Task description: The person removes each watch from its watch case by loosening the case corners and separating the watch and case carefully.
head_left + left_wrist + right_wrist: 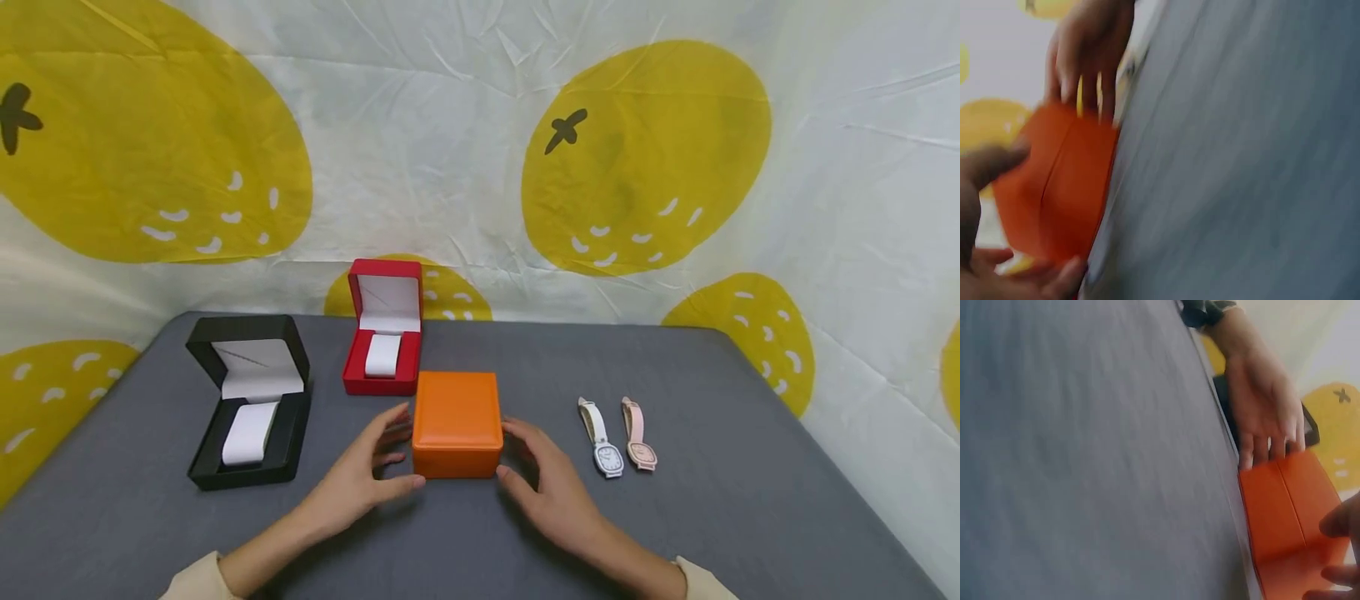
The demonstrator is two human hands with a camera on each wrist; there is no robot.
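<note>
An orange watch box, its lid down, sits on the grey table between the two hands. The left hand is at its left side, fingers loosely bent and apart, thumb near the front corner. Along the opposite side is the right hand, relaxed, fingertips right at the box wall. Both wrist views show the orange box with fingers around its sides; the left one is blurred. To the right lie a white-strap watch and a pink-strap watch.
A black watch box with raised lid and white cushion stands at the left. Behind the orange box, a red watch box also has its lid up and a white cushion. A white cloth with yellow fruit prints hangs behind the table.
</note>
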